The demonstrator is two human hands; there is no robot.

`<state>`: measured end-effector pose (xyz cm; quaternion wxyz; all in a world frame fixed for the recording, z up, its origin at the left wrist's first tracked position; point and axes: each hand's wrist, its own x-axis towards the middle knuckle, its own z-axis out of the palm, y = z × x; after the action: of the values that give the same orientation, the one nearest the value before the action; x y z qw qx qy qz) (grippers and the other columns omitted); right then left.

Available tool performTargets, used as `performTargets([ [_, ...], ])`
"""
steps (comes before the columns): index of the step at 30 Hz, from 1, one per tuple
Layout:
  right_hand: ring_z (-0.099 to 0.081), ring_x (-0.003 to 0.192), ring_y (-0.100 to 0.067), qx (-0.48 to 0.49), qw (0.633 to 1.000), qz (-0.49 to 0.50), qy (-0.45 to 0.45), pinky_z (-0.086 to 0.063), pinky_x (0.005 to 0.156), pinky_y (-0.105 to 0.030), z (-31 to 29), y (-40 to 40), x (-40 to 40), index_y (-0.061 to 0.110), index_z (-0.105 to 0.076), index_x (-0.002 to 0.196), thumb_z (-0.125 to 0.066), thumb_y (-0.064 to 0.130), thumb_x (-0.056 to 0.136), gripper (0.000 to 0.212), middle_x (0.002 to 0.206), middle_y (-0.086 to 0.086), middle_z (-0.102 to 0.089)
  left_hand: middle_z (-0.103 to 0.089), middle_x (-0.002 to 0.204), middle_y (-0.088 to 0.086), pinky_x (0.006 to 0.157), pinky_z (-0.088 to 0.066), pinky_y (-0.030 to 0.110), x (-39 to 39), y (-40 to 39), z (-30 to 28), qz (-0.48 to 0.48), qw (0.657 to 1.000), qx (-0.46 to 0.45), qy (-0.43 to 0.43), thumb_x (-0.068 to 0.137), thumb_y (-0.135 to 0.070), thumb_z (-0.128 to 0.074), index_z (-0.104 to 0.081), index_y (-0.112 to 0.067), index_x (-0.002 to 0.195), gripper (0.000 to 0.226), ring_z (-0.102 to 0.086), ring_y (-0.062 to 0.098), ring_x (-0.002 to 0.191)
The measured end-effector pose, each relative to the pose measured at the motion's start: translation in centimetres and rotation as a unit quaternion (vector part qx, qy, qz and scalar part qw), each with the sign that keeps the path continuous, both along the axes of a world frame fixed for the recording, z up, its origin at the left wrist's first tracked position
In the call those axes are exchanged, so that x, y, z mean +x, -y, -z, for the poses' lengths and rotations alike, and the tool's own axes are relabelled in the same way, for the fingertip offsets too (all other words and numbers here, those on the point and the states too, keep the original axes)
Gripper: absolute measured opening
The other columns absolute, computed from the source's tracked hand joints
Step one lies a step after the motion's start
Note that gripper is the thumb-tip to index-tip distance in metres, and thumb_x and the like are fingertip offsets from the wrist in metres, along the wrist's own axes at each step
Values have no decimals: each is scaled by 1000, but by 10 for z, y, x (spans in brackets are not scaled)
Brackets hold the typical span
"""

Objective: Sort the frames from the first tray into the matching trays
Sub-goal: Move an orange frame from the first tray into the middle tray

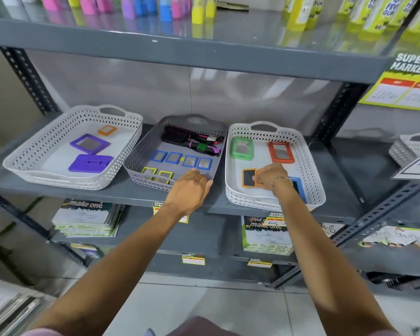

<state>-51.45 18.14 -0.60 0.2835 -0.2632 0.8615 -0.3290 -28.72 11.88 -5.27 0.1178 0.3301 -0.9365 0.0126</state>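
Three perforated trays sit side by side on a grey shelf. In the right white tray (310,180), my right hand (270,177) pinches a small orange frame (249,177); a green frame (241,148), a red frame (281,152) and a blue frame (298,187) lie around it. My left hand (192,187) rests flat on the front right corner of the middle grey tray (136,166), which holds several small blue frames (181,160) and two yellow-green frames (157,174). Two purple frames (90,143) and a small orange frame (107,130) are in the left white tray (29,156).
Hairbrushes (192,140) lie at the back of the grey tray. Another white basket (410,146) stands at far right. The upper shelf (180,44) overhangs with coloured bottles. Booklets and price tags fill the shelf below.
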Motion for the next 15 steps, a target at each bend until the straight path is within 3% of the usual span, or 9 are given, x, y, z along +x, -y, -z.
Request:
performTargets([
  [5,-62,83,-20,-89,996,-10,15,-54,91,-38,-17,29,21,8,-68,76,-72,8,75,4,88,-11,-66,-63,122,17,114,-22,34,6,2,-4,-1,1000,6,10,101,-30,-21,-56,-2,118,48,-45,29,128],
  [7,-65,83,-24,-121,993,-12,-2,-55,89,-42,-27,44,37,1,-71,89,-71,5,73,17,91,-17,-71,-63,122,16,113,-26,35,15,7,-7,-2,1000,5,7,101,-30,-22,-57,-2,115,47,-45,28,128],
  [10,-66,94,-29,-110,988,-104,-29,-54,92,-41,-34,63,72,6,-67,111,-68,0,71,40,103,-15,-69,-63,121,17,112,-30,35,38,24,-15,-20,1000,8,-7,101,-30,-24,-57,-2,116,45,-47,28,127],
  [15,-64,104,-33,-11,966,-235,-110,-53,92,-41,-23,86,114,4,-67,107,-62,0,78,30,111,-17,-68,-65,116,17,108,-35,36,76,53,-22,-15,998,53,-15,101,-35,-20,-57,-5,112,49,-53,29,117],
])
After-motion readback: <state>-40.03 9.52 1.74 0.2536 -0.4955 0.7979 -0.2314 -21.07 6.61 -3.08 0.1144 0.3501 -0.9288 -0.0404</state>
